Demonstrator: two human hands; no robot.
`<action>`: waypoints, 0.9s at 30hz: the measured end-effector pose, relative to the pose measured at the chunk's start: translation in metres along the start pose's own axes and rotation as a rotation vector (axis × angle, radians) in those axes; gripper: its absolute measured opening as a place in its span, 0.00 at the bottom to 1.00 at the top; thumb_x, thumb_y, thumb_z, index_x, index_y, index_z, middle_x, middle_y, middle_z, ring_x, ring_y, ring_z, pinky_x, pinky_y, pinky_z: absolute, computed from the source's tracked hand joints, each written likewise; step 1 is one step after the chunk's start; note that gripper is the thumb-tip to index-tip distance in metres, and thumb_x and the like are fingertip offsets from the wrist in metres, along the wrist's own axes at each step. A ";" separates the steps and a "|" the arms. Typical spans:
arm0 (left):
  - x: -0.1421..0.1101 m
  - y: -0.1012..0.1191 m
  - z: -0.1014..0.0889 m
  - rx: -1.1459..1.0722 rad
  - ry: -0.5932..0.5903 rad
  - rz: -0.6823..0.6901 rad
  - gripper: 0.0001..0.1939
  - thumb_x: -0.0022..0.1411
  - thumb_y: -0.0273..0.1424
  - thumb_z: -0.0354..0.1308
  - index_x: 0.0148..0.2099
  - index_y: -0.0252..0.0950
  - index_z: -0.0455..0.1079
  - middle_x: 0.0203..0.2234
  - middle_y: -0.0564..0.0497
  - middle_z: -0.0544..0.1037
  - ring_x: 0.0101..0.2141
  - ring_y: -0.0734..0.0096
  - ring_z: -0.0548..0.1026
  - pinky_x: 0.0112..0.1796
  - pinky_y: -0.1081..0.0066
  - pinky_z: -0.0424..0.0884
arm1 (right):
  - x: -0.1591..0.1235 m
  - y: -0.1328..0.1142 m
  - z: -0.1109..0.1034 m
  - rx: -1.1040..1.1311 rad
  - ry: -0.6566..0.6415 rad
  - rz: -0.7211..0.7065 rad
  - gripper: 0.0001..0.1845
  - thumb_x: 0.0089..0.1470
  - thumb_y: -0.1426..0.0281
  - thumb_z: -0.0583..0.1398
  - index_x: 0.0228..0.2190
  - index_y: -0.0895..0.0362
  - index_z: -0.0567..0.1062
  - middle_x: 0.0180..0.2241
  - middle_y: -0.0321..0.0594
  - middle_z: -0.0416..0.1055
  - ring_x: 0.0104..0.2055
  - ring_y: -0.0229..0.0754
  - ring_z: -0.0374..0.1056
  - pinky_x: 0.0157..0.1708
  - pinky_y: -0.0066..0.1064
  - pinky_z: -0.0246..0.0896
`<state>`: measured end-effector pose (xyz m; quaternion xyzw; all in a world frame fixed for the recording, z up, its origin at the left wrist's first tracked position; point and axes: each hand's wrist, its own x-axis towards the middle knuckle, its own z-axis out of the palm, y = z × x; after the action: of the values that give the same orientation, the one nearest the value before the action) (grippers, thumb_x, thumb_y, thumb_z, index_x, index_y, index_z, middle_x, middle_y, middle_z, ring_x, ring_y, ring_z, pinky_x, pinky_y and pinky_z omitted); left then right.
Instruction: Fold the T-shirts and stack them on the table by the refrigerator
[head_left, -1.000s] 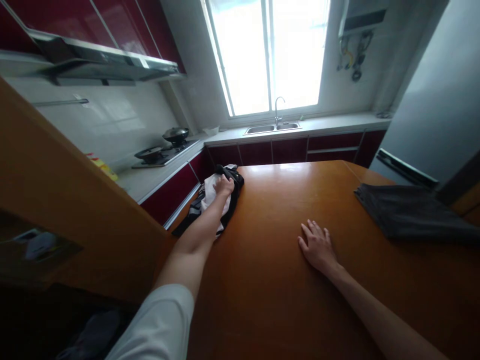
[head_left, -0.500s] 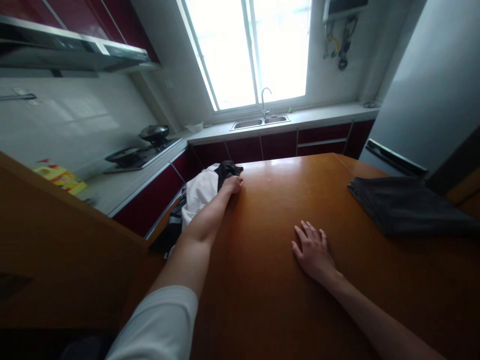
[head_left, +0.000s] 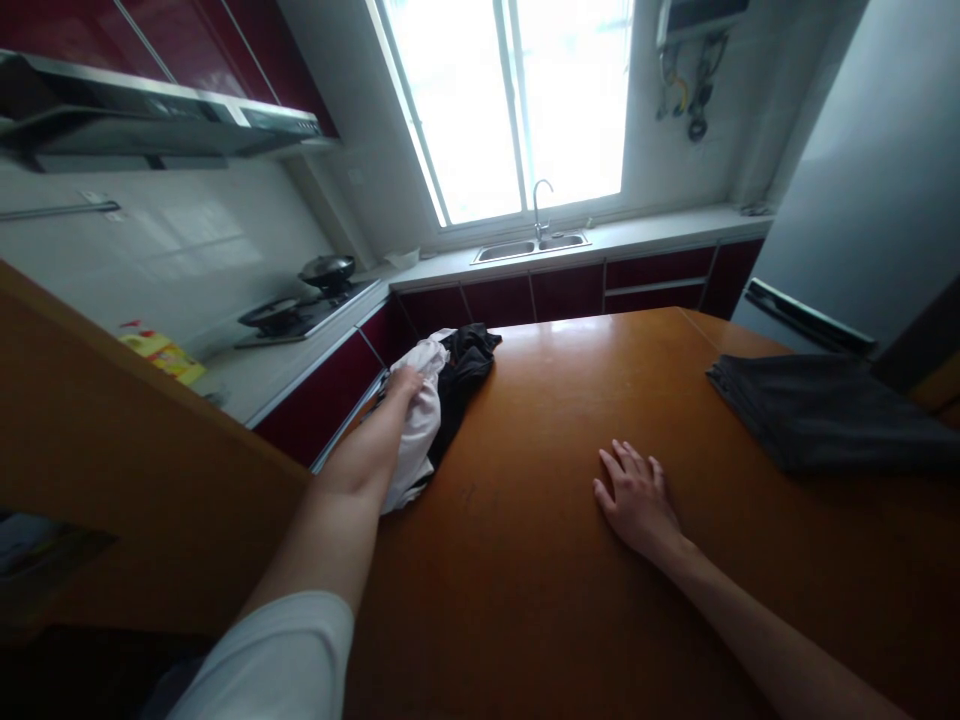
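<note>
My left hand [head_left: 407, 381] reaches to the far left of the wooden table [head_left: 547, 540], its fingers closed on a white garment [head_left: 417, 432]. Beside and partly under that cloth lies a crumpled black garment [head_left: 466, 368]. The kind of either garment cannot be made out from its folds. Palm down on the tabletop, my right hand [head_left: 637, 500] rests with its fingers spread and holds nothing. To its right a folded dark grey cloth [head_left: 825, 410] lies on the table.
A wooden panel [head_left: 150, 430] rises at the left edge of the table. Behind are a stove with a wok [head_left: 327, 270], a yellow bottle [head_left: 161, 355] and a double sink [head_left: 510, 250] under the window. A fridge [head_left: 862, 200] stands at the right.
My left hand has moved left from the black garment to the white one. More of the black garment now shows along the right side of the pile. My right hand stays flat.
</note>
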<state>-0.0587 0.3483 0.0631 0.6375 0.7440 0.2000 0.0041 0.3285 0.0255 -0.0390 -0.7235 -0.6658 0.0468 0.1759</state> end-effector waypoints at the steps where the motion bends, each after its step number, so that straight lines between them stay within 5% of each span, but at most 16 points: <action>1: 0.000 0.001 -0.005 0.022 0.002 -0.054 0.16 0.61 0.38 0.61 0.42 0.28 0.76 0.41 0.27 0.80 0.49 0.39 0.77 0.47 0.51 0.73 | 0.000 0.000 0.000 0.002 0.000 0.000 0.29 0.64 0.62 0.50 0.63 0.58 0.66 0.68 0.50 0.55 0.71 0.52 0.45 0.68 0.53 0.31; 7: 0.002 0.025 -0.060 -0.047 0.193 -0.131 0.15 0.71 0.31 0.51 0.45 0.25 0.74 0.41 0.32 0.80 0.46 0.48 0.78 0.48 0.56 0.72 | 0.000 -0.001 0.000 0.000 0.007 0.002 0.29 0.63 0.63 0.51 0.62 0.59 0.67 0.68 0.51 0.56 0.71 0.52 0.45 0.68 0.53 0.32; 12: -0.002 0.070 -0.112 -0.181 0.352 0.057 0.14 0.74 0.29 0.48 0.47 0.24 0.70 0.37 0.42 0.80 0.42 0.66 0.76 0.47 0.68 0.69 | 0.000 -0.001 -0.001 0.025 0.009 0.008 0.29 0.63 0.63 0.52 0.62 0.60 0.67 0.68 0.51 0.56 0.71 0.52 0.45 0.68 0.53 0.31; 16: -0.021 0.122 -0.132 -0.253 0.376 0.253 0.12 0.70 0.26 0.50 0.47 0.26 0.73 0.41 0.43 0.81 0.42 0.67 0.76 0.48 0.71 0.67 | 0.001 0.001 0.000 0.095 0.014 0.007 0.28 0.62 0.62 0.53 0.61 0.59 0.68 0.68 0.51 0.57 0.71 0.52 0.46 0.68 0.53 0.31; 19: -0.049 0.166 -0.132 -0.305 0.325 0.414 0.13 0.69 0.28 0.51 0.47 0.29 0.76 0.40 0.44 0.82 0.40 0.66 0.78 0.46 0.72 0.69 | 0.004 0.005 0.001 0.272 0.077 0.023 0.27 0.62 0.62 0.52 0.59 0.59 0.69 0.65 0.51 0.62 0.69 0.51 0.51 0.68 0.51 0.33; 22: -0.094 0.210 -0.114 -0.374 0.226 0.601 0.15 0.69 0.30 0.51 0.49 0.32 0.77 0.41 0.46 0.83 0.42 0.64 0.79 0.45 0.72 0.70 | 0.010 0.015 -0.004 0.576 0.235 0.093 0.28 0.63 0.60 0.49 0.58 0.62 0.69 0.59 0.54 0.68 0.62 0.51 0.62 0.65 0.46 0.48; 24: -0.133 0.233 -0.094 -0.434 0.090 0.745 0.18 0.70 0.34 0.50 0.53 0.33 0.77 0.44 0.45 0.82 0.43 0.63 0.79 0.45 0.70 0.71 | 0.015 0.028 -0.011 0.747 0.388 0.174 0.30 0.63 0.60 0.46 0.58 0.64 0.67 0.56 0.57 0.69 0.58 0.51 0.65 0.59 0.43 0.57; 27: -0.193 0.247 -0.064 -0.353 -0.267 0.886 0.20 0.70 0.41 0.52 0.52 0.37 0.78 0.39 0.47 0.84 0.38 0.63 0.80 0.43 0.69 0.72 | 0.021 0.057 -0.023 0.838 0.601 0.308 0.31 0.63 0.62 0.44 0.60 0.66 0.65 0.55 0.60 0.67 0.56 0.53 0.65 0.55 0.43 0.60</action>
<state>0.1950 0.1724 0.1483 0.9022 0.3491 0.2220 0.1219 0.3913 0.0391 -0.0319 -0.6620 -0.3967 0.1248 0.6236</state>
